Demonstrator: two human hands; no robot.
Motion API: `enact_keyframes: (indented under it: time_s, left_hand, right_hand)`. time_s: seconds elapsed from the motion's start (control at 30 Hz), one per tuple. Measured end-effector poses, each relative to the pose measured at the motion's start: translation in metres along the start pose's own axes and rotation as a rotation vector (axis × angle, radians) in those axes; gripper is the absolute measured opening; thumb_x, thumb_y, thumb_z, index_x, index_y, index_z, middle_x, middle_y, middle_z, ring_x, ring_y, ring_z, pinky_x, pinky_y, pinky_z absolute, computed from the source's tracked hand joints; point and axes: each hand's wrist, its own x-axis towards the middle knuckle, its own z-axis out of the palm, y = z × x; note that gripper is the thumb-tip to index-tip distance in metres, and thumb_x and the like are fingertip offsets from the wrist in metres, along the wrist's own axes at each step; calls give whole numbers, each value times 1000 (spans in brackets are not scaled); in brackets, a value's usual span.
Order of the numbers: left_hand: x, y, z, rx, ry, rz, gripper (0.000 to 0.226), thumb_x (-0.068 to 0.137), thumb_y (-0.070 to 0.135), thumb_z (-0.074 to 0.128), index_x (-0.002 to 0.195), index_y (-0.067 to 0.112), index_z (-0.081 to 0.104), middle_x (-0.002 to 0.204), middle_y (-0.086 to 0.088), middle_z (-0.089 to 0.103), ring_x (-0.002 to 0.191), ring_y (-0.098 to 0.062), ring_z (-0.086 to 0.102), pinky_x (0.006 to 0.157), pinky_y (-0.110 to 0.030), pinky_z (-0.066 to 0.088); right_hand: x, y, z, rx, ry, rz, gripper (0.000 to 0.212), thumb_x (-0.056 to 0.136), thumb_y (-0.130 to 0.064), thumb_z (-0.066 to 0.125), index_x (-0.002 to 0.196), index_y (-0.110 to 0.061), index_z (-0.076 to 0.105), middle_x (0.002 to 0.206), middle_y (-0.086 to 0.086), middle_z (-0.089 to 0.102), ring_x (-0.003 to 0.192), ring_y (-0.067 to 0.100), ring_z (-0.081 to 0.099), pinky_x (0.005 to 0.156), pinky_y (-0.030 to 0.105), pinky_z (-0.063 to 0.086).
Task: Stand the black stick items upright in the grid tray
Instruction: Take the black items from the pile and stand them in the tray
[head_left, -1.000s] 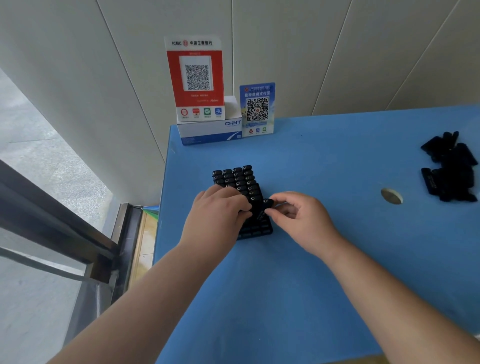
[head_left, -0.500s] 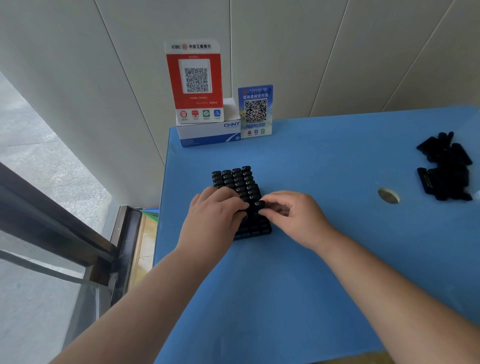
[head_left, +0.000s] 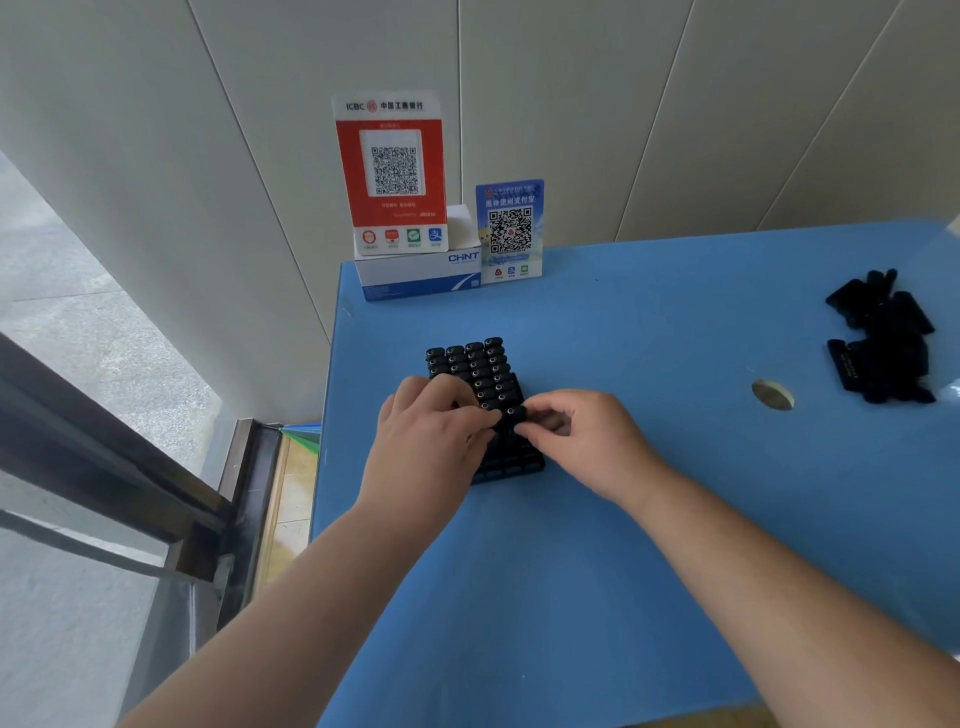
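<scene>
Head view: both hands meet over the grid tray (head_left: 511, 470) near the left end of the blue tabletop (head_left: 649, 519). The right hand (head_left: 582, 441) pinches one black stick (head_left: 514, 415) between thumb and fingertips, holding it upright at the front edge of the filled rows. The left hand (head_left: 436, 441) lies curled over the tray's left side, its fingertips touching the same stick from the other side; whether it grips anything underneath cannot be told.

A second ago the stick sat tilted just right of the rows. Now it has been brought in against the standing sticks (head_left: 475, 364) and turned up on end, so I judge it is being seated in the next free cell. Several rows at the tray's near end show no sticks, and a loose pile of sticks (head_left: 883, 348) waits well apart at the far right, so the task looks well begun but not finished.

Readable writing: the red sign (head_left: 392, 171) against the wall is headed "ICBC" with Chinese characters and a QR code. The white box (head_left: 415, 275) beneath it reads "CHNT". The small blue sign (head_left: 510, 228) beside it carries another QR code; its text is too small to read.
</scene>
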Motion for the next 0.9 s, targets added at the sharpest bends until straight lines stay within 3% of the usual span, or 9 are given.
enact_keyframes:
  time_s: [0.07, 0.2, 0.33, 0.5, 0.6, 0.9]
  left_hand:
    - [0, 2, -1, -18, -22, -32, 25, 78, 21, 83, 101, 26, 78, 97, 5, 63, 91, -29, 53, 82, -43, 48]
    - [3, 8, -8, -61, -80, -96, 28, 82, 26, 79, 110, 25, 73, 107, 5, 62, 103, -26, 50, 93, -42, 45]
    - [14, 32, -10, -15, -108, 47, 33, 82, 30, 76, 113, 25, 70, 115, 7, 61, 109, -25, 47, 96, -41, 41]
    - [31, 77, 14, -15, -213, 182, 41, 85, 36, 69, 124, 25, 65, 129, 3, 58, 125, -24, 47, 103, -41, 39]
    - [33, 104, 34, 14, -327, 237, 50, 91, 42, 59, 138, 27, 53, 141, 3, 50, 133, -22, 40, 109, -38, 35]
    - [33, 202, 73, 66, -435, 395, 65, 94, 49, 50, 150, 25, 30, 155, -2, 29, 141, -25, 29, 114, -38, 31]
  right_hand:
    - [-4, 2, -1, -2, 43, 15, 34, 84, -22, 77, 81, -55, 70, 84, -26, 72, 77, -3, 69, 73, 9, 50]
    - [-23, 5, -14, -24, 149, 48, 28, 82, -24, 80, 87, -47, 64, 93, -29, 69, 83, -5, 68, 76, 5, 46]
    - [-55, 11, -51, -57, 267, 128, 32, 82, -18, 79, 88, -46, 64, 92, -25, 68, 83, -1, 68, 73, 15, 52]
    - [-111, 16, -110, -315, 415, 286, 27, 84, -23, 76, 100, -39, 63, 99, -22, 62, 95, -1, 62, 88, 25, 51]
    - [-147, 14, -137, -502, 451, 371, 32, 85, -29, 75, 115, -26, 66, 106, -16, 60, 101, 4, 60, 86, 23, 45]
    - [-237, 29, -195, -650, 519, 568, 46, 87, -37, 71, 129, -23, 60, 126, -8, 59, 119, 17, 57, 97, 35, 48]
